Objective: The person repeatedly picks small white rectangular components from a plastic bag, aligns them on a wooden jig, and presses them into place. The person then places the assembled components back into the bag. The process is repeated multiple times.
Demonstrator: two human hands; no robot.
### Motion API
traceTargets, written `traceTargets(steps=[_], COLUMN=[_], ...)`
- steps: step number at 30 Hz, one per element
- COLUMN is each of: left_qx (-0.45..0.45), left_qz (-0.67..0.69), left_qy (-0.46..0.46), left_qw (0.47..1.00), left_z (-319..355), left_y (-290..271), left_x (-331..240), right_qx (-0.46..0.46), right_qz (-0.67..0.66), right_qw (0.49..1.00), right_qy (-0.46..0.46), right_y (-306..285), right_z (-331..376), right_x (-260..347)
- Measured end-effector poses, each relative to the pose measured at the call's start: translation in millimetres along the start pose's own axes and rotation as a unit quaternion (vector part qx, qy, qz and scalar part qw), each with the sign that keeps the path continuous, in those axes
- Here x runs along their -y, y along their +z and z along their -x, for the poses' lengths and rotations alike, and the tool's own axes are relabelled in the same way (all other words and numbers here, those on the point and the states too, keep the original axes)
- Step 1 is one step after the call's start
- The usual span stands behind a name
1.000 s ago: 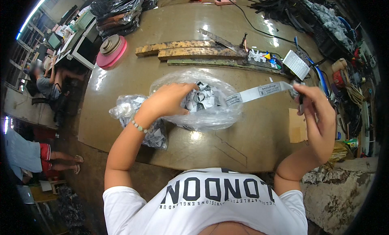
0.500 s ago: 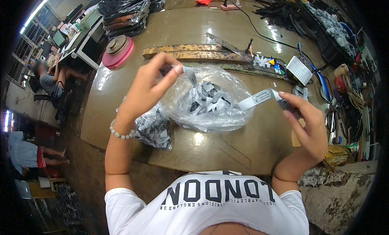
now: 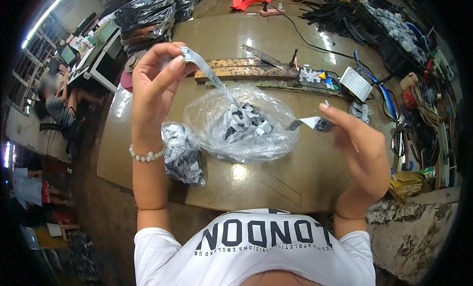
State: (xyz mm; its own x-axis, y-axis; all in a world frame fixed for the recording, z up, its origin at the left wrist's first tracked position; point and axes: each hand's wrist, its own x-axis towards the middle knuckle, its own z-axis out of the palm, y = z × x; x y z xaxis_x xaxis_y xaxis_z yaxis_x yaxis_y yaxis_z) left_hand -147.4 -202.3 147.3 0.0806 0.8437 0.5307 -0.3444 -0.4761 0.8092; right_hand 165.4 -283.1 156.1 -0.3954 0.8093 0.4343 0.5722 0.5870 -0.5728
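Observation:
Between the finger and thumb of my left hand [image 3: 158, 79], raised at the left, is a white printed label strip [image 3: 213, 78]. It runs down into a clear plastic bag [image 3: 268, 150] whose mouth is spread wide on the table. A heap of similar labels [image 3: 246, 122] lies inside. At the right, my right hand [image 3: 362, 143] has closed fingers on another, twisted label strip [image 3: 315, 123], which stretches from the bag's right rim; its far end is hidden by the hand. A second clear bag of labels [image 3: 183, 160] rests beside my left wrist.
Behind the open bag lie a worn wooden bar [image 3: 246, 71] and a metal ruler [image 3: 263, 57]. A white pad [image 3: 356, 84] sits at the right, near a dark cable [image 3: 315, 37]. Black plastic-wrapped stacks [image 3: 148, 19] stand far left. A seated person [image 3: 61, 106] is beyond the table.
My left hand has risen and moved left, drawing more strip out of the bag. My right hand has turned and shifted slightly left and down, and its strip now looks twisted.

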Motion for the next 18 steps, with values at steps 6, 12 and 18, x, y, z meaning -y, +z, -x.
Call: traceTargets(steps=[6, 12, 18], left_qx=[-0.028, 0.025, 0.060], left_qz=[0.068, 0.066, 0.031], left_qy=[0.097, 0.008, -0.062], left_qw=[0.993, 0.997, 0.996], left_z=[-18.6, -15.9, -5.3], left_y=[0.9, 50.7, 83.9], left_x=[-5.8, 23.2, 45.2], right_qx=[-0.077, 0.272, 0.079], right_qz=[0.102, 0.052, 0.047], right_qw=[0.988, 0.932, 0.989], right_qy=[-0.083, -0.232, -0.114], right_y=[-0.9, 3.2, -15.4], right_z=[-23.7, -70.3, -111.6], right_x=[20.7, 21.6, 13.7])
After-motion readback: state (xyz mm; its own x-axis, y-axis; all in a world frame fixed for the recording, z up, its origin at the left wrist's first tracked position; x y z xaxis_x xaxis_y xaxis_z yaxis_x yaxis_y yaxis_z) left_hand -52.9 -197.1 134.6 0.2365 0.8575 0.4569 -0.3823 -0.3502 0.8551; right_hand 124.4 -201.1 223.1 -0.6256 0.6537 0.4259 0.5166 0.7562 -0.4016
